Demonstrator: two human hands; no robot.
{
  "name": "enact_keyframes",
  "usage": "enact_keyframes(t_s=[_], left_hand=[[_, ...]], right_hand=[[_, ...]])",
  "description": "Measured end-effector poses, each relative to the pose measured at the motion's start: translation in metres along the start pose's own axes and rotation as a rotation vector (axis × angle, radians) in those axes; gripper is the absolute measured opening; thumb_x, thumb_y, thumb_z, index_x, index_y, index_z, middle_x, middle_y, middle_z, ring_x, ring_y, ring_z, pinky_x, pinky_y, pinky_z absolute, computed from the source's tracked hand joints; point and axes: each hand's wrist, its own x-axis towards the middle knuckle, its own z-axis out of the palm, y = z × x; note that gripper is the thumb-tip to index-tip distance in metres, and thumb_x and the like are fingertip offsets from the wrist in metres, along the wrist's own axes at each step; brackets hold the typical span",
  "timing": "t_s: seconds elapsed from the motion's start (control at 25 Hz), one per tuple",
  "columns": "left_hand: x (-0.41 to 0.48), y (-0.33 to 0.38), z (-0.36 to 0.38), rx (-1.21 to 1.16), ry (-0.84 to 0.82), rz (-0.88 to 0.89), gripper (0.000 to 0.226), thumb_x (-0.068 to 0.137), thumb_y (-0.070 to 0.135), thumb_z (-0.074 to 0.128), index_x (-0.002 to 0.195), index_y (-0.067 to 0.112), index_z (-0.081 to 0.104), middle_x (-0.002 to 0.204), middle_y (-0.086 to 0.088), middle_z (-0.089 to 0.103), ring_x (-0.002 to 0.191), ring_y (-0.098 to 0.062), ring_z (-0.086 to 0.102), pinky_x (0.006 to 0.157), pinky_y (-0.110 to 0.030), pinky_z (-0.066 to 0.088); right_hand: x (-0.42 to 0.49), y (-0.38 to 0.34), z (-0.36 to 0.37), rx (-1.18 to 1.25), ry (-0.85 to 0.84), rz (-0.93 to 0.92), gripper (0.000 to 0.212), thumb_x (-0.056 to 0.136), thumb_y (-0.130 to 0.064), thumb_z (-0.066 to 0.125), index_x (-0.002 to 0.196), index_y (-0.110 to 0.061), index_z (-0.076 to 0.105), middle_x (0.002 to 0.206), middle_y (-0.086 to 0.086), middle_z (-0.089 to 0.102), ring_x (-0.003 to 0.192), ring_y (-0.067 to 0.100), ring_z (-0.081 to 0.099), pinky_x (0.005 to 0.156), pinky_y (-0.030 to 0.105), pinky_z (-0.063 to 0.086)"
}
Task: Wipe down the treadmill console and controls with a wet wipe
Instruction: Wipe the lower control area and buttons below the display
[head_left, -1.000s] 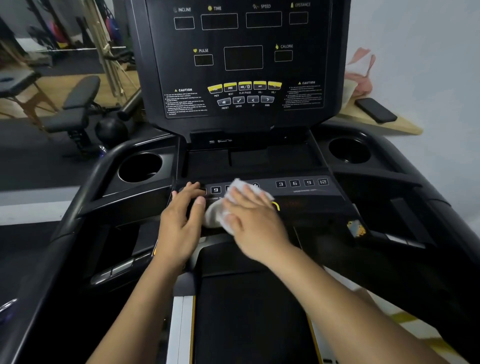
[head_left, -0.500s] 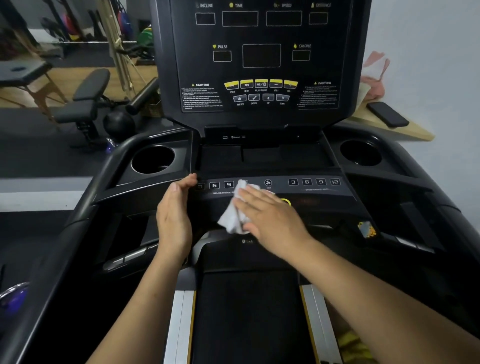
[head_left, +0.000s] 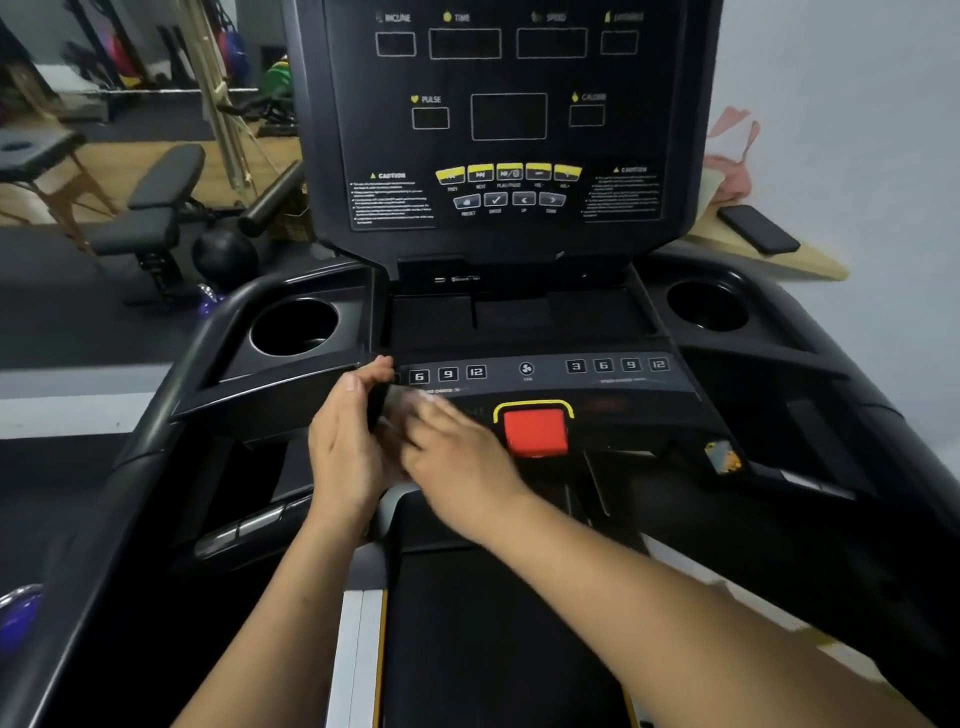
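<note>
The black treadmill console (head_left: 509, 119) stands upright ahead, with yellow and grey buttons (head_left: 506, 184) low on its face. Below it runs the control strip (head_left: 545, 370) with numbered keys and a fan key. A red stop button (head_left: 535, 431) in a yellow frame sits under the strip. My right hand (head_left: 457, 457) is blurred, pressed flat on the front panel left of the red button, with the white wet wipe (head_left: 402, 410) mostly hidden under its fingers. My left hand (head_left: 348, 447) stands edge-on against the strip's left end, fingers straight, touching the right hand.
Two round cup holders (head_left: 293, 325) (head_left: 706, 306) flank the console. Side handrails run back on both sides, and the belt (head_left: 467, 623) lies below my arms. A phone (head_left: 758, 228) rests on a wooden board at the right. A weight bench (head_left: 156, 208) stands at the left.
My right hand slid left and down with the wipe, uncovering the red stop button and the numbered keys. My left hand stayed at the strip's left end; the view shifted slightly.
</note>
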Motion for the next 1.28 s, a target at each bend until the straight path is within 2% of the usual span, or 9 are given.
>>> enact_keyframes(t_s=[0.12, 0.28, 0.4, 0.64, 0.76, 0.88, 1.08, 1.16, 1.28], left_hand=[[-0.001, 0.002, 0.0, 0.068, 0.001, 0.026, 0.037, 0.103, 0.034, 0.031, 0.102, 0.032, 0.068, 0.12, 0.008, 0.068, 0.121, -0.009, 0.059, 0.105, -0.029, 0.043], [-0.004, 0.009, 0.003, 0.122, 0.0, 0.016, 0.039, 0.103, 0.032, 0.03, 0.101, 0.028, 0.068, 0.121, 0.005, 0.067, 0.121, -0.004, 0.057, 0.103, -0.019, 0.04], [-0.005, 0.012, 0.004, 0.154, -0.008, 0.036, 0.041, 0.102, 0.037, 0.031, 0.104, 0.021, 0.069, 0.121, 0.007, 0.067, 0.12, 0.0, 0.057, 0.097, -0.009, 0.038], [-0.004, 0.012, 0.007, 0.195, -0.051, 0.057, 0.037, 0.098, 0.043, 0.035, 0.102, 0.027, 0.068, 0.122, 0.01, 0.066, 0.122, 0.001, 0.055, 0.1, -0.012, 0.039], [-0.004, 0.012, 0.01, 0.25, -0.084, 0.054, 0.038, 0.098, 0.041, 0.036, 0.106, 0.024, 0.069, 0.123, 0.013, 0.065, 0.124, 0.003, 0.052, 0.105, -0.017, 0.039], [-0.01, 0.014, 0.022, 0.311, -0.108, 0.112, 0.035, 0.098, 0.032, 0.039, 0.108, 0.017, 0.069, 0.121, 0.008, 0.066, 0.126, 0.0, 0.052, 0.11, -0.027, 0.039], [-0.049, 0.025, 0.085, 0.376, -0.346, 0.217, 0.021, 0.093, 0.02, 0.052, 0.105, 0.013, 0.069, 0.121, 0.001, 0.067, 0.124, -0.005, 0.055, 0.106, -0.031, 0.042], [-0.055, 0.027, 0.097, 0.343, -0.369, 0.191, 0.019, 0.093, 0.019, 0.055, 0.107, 0.016, 0.069, 0.121, 0.005, 0.067, 0.122, -0.001, 0.055, 0.103, -0.026, 0.044], [-0.047, 0.036, 0.091, 0.215, -0.32, 0.015, 0.022, 0.098, 0.007, 0.051, 0.111, 0.015, 0.067, 0.117, 0.006, 0.068, 0.115, -0.007, 0.06, 0.099, -0.028, 0.047]], right_hand=[[0.005, 0.015, -0.005, 0.041, -0.067, -0.016, 0.043, 0.095, -0.017, 0.044, 0.137, -0.011, 0.051, 0.151, 0.008, 0.039, 0.146, 0.024, 0.02, 0.12, 0.033, 0.0], [-0.008, 0.092, -0.034, -0.005, -0.042, 0.175, 0.026, 0.096, -0.014, 0.043, 0.113, -0.01, 0.062, 0.132, 0.011, 0.05, 0.134, 0.025, 0.034, 0.111, 0.039, 0.029], [-0.069, 0.142, -0.037, 0.086, 0.066, 0.412, 0.038, 0.102, -0.017, 0.038, 0.135, -0.005, 0.05, 0.152, 0.01, 0.036, 0.145, 0.017, 0.02, 0.116, 0.027, 0.012], [-0.169, 0.142, -0.017, 0.145, 0.363, 0.819, 0.033, 0.099, -0.017, 0.048, 0.13, -0.008, 0.058, 0.147, 0.003, 0.044, 0.129, 0.015, 0.022, 0.109, 0.05, 0.031], [-0.171, 0.146, -0.021, 0.196, 0.398, 0.751, 0.039, 0.091, -0.018, 0.063, 0.129, -0.013, 0.06, 0.14, -0.007, 0.047, 0.132, 0.016, 0.033, 0.106, 0.04, 0.031], [-0.161, 0.155, -0.033, 0.154, 0.148, 0.677, 0.055, 0.085, -0.029, 0.071, 0.136, -0.026, 0.053, 0.148, -0.012, 0.04, 0.142, 0.009, 0.027, 0.109, 0.036, 0.031], [-0.108, 0.119, -0.023, 0.12, 0.04, 0.403, 0.058, 0.091, -0.023, 0.061, 0.145, -0.022, 0.04, 0.155, -0.007, 0.029, 0.145, 0.006, 0.01, 0.114, 0.019, -0.011], [-0.097, 0.106, -0.027, 0.252, 0.088, 0.39, 0.047, 0.091, -0.008, 0.055, 0.137, -0.019, 0.053, 0.149, -0.002, 0.042, 0.142, 0.01, 0.028, 0.115, 0.015, 0.001], [-0.1, 0.1, -0.054, 0.617, 0.233, 0.565, 0.03, 0.091, -0.008, 0.059, 0.112, -0.026, 0.072, 0.114, -0.003, 0.07, 0.108, 0.01, 0.062, 0.1, 0.031, 0.047]])
